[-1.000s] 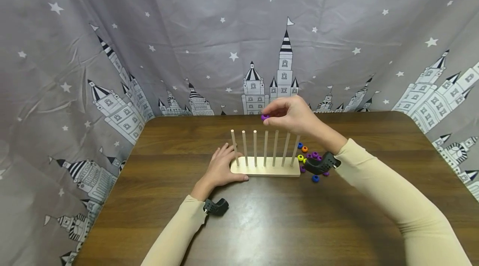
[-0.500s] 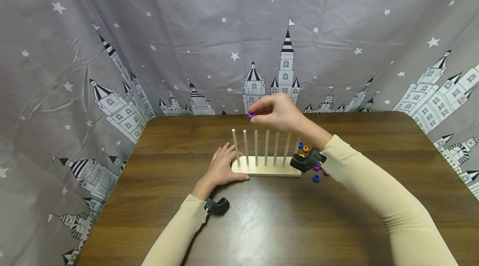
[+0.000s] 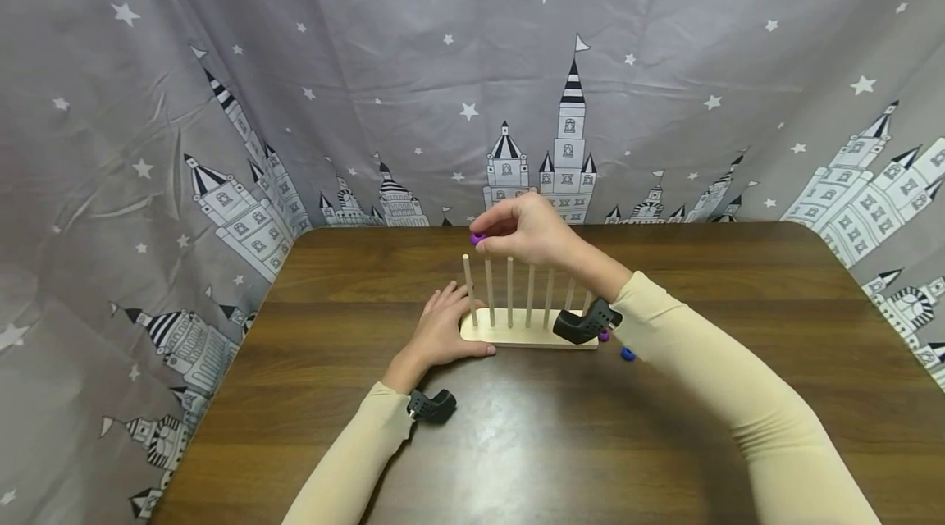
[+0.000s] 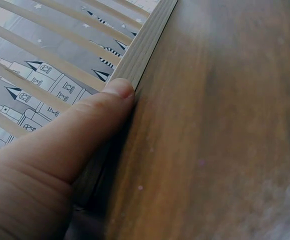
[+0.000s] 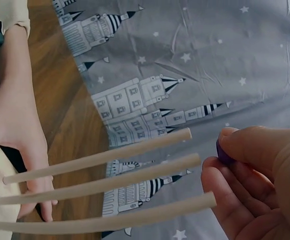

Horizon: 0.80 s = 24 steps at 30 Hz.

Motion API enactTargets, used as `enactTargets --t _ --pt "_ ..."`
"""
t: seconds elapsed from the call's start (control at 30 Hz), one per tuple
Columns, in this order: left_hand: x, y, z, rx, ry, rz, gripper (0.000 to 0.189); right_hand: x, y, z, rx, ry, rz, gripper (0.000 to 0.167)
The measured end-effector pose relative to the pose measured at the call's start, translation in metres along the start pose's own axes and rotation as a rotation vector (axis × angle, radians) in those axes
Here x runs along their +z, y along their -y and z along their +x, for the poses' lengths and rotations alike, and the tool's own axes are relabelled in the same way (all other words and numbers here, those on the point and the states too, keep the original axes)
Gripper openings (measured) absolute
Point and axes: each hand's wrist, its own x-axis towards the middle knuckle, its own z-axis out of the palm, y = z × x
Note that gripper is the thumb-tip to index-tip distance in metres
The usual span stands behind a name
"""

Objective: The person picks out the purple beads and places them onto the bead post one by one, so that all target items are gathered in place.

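A pale wooden peg stand (image 3: 527, 336) with a row of several upright dowels stands on the table. My left hand (image 3: 441, 335) grips its left end, thumb along the front edge and fingers round the back. The left wrist view shows the thumb (image 4: 92, 117) pressed against the base's edge. With thumb and forefinger, my right hand (image 3: 527, 231) pinches a purple bead (image 3: 477, 238) above the tops of the left-hand dowels. In the right wrist view the bead (image 5: 224, 152) is mostly covered by the fingertips, a short way beyond the dowel ends.
A blue bead (image 3: 627, 353) and a purple bead (image 3: 604, 335) lie just right of the stand, partly under the right forearm, which hides that area. Behind the brown wooden table (image 3: 354, 279) hangs a grey curtain (image 3: 413, 33) printed with castles and stars.
My right hand has moved left along the row with the purple bead, from over the middle dowels to the left ones. The left hand stays on the stand. More loose beads are now hidden.
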Motion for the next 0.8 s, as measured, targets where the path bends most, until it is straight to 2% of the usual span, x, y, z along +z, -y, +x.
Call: enactTargets --t 0.23,0.8 --pt "0.000 -0.001 0.000 0.008 -0.003 -0.005 0.075 0.007 0.001 0.002 0.015 0.008 -0.040 0.026" --pt "0.000 0.001 0.000 0.022 -0.007 -0.002 0.074 0.015 0.002 0.002 -0.051 0.040 -0.047 0.025"
